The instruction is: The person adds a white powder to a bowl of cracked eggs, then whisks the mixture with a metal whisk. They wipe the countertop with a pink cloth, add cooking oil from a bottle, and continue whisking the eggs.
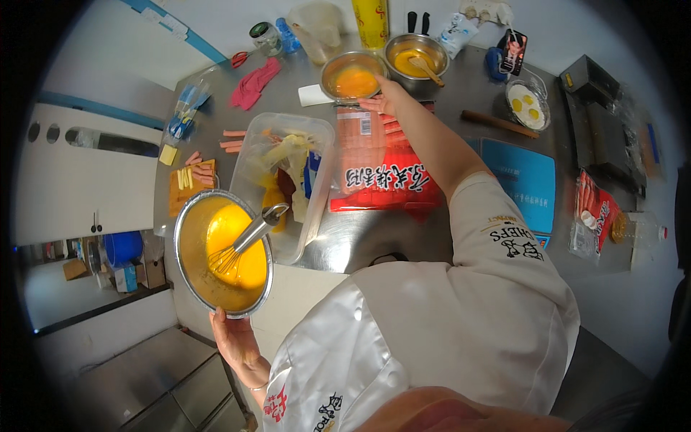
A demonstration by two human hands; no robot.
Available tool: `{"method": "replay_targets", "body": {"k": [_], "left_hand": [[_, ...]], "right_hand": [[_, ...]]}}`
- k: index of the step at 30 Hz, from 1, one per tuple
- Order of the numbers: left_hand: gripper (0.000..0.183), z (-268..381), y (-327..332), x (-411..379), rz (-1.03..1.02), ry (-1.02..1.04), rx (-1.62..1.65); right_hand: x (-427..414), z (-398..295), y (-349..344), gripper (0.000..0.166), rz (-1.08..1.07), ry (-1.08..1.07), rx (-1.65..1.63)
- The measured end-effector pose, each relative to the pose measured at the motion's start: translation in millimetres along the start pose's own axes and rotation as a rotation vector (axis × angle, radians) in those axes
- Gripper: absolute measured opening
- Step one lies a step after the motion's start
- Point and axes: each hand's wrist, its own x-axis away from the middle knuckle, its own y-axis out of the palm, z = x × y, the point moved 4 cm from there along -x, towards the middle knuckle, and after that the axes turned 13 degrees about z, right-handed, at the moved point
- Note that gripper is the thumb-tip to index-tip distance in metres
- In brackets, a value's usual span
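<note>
At the lower left, my left hand (237,340) holds a metal mixing bowl (189,254) by its near rim, tilted towards me. Yellow beaten egg (253,264) lies in it, and a wire whisk (249,233) leans inside. My right hand (384,99) reaches across the table to a second metal bowl (328,86) of orange-yellow egg. Its thumb is at the rim and its fingers lie along the near side. Close to that hand is a third metal bowl (444,60) with yellow liquid and a wooden spoon (427,70).
A clear plastic bin (326,162) of wrappers and scraps stands beside a red sausage packet (388,197). Cut strips lie on a wooden board (175,202). To the right are a rolling pin (499,124), a blue box (518,175) and flour with yolks (526,108) in a bowl.
</note>
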Motion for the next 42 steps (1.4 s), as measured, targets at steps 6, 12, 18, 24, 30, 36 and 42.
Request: {"method": "replay_targets", "body": {"k": [6, 12, 18, 24, 30, 36, 42], "left_hand": [[0.027, -3, 5, -4, 0.012, -0.007, 0.016], [0.028, -10, -17, -14, -0.011, -0.065, 0.074], [0.025, -1, -43, -22, -0.012, -0.005, 0.104], [0.026, 4, -66, -23, -0.014, 0.016, 0.126], [0.030, -1, -80, -17, -0.007, 0.006, 0.158], [0.016, -8, -74, -17, 0.109, 0.008, 0.057], [0.017, -5, -65, -18, 0.101, 0.010, 0.016]], "right_hand": [[-26, 6, 18, 0.069, -0.110, -0.120, -0.046], [48, 79, -24, 0.068, 0.005, -0.553, 0.614], [215, 190, -3, 0.082, -0.335, -0.274, 0.669], [183, 219, 37, 0.101, -0.524, -0.383, 0.765], [201, 192, -10, 0.089, -0.354, -1.397, 1.468], [194, 176, -88, 0.084, -0.084, -1.532, 1.800], [162, 161, -83, 0.075, 0.045, -1.633, 1.825]]}}
